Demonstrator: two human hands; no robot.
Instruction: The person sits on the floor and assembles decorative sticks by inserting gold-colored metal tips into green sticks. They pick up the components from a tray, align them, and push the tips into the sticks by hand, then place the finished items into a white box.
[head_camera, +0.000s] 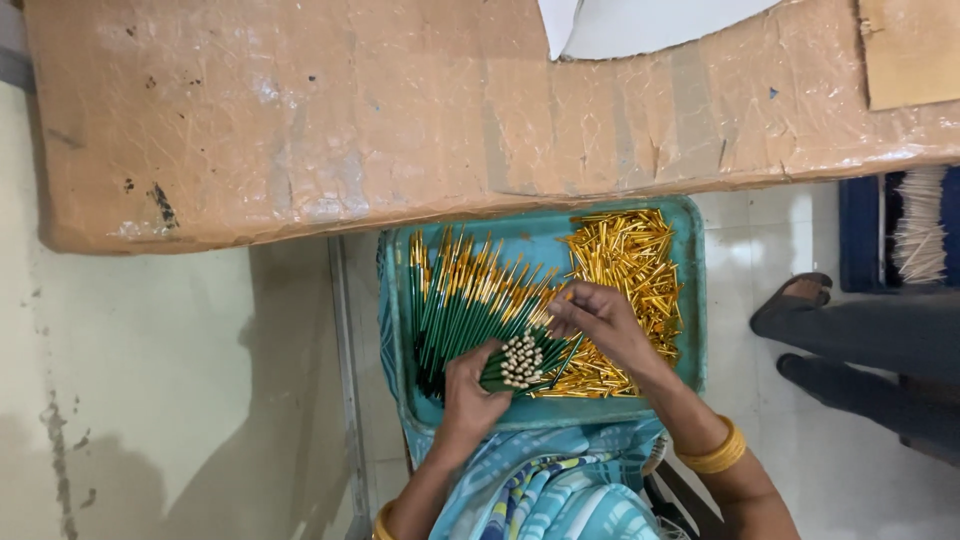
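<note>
A teal tray (690, 300) rests on my lap. Its left side holds a fanned heap of green sticks with gold tips (462, 300); its right side holds a pile of small gold caps (630, 260). My left hand (470, 395) grips a bundle of green sticks (522, 362), their pale round ends facing me. Just above that bundle, my right hand (598, 318) has its fingers pinched together at the edge of the gold pile; whether it holds a cap is hidden. Gold bangles sit on both wrists.
A brown, tape-covered table top (400, 110) overhangs the tray's far edge, with white paper (640, 20) on it. At right, another person's dark-clothed legs and sandal (800, 300) stand on the tiled floor beside a blue crate of pale sticks (915, 235).
</note>
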